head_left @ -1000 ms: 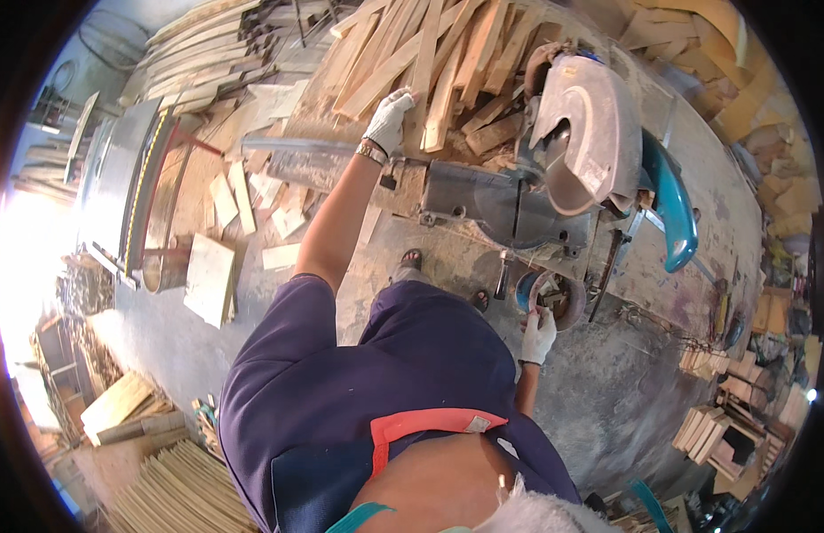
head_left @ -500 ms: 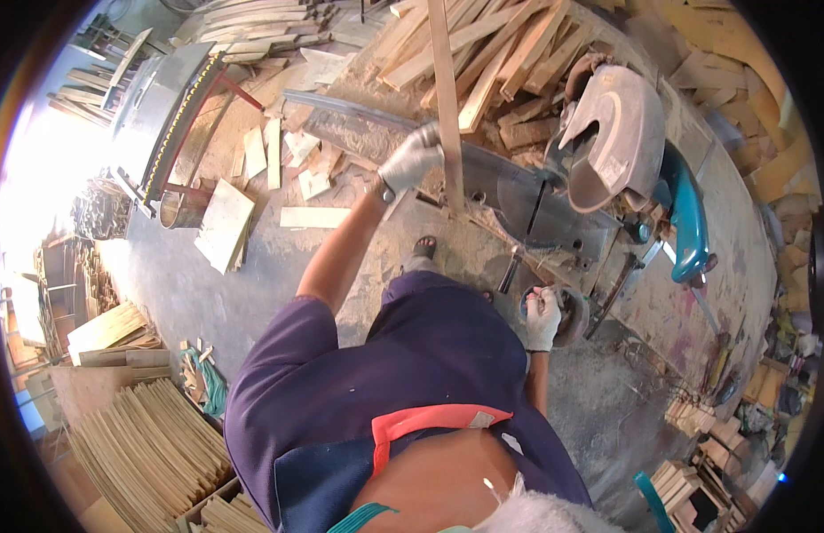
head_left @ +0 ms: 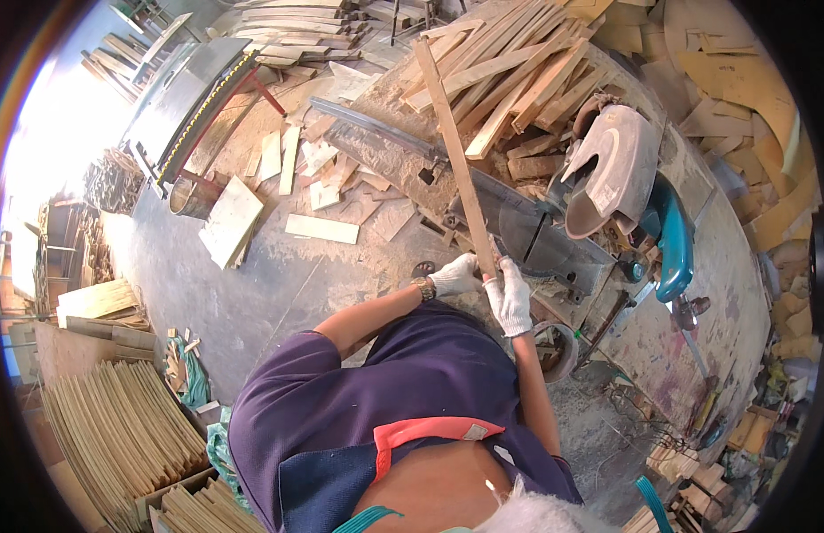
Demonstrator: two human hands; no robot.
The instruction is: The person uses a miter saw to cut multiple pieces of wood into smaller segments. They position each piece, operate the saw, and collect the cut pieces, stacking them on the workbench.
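Note:
A long wooden strip [head_left: 454,142] slants away from me, its near end between my gloved hands. My left hand [head_left: 455,275], with a watch at the wrist, is closed at the strip's near end from the left. From the right, my right hand [head_left: 510,302] grips the same end, its thumb along the wood. The strip's far part reaches over the grey metal fence [head_left: 376,124] of a cutting saw. Just right of the strip stands the saw's dusty grey blade guard [head_left: 613,169], with a teal handle [head_left: 674,240] beside it. Fingertips under the strip are hidden.
Beyond the fence lies a pile of wooden strips [head_left: 527,71]. A round container [head_left: 558,351] sits beside my right forearm. Board offcuts [head_left: 323,228] lie on the floor to the left. Thin slats [head_left: 128,435] are stacked at the lower left.
My left hand has come back from the fence toward my body. My right hand has left the round container's side and taken hold of the wooden strip, which now tilts leftward at its far end.

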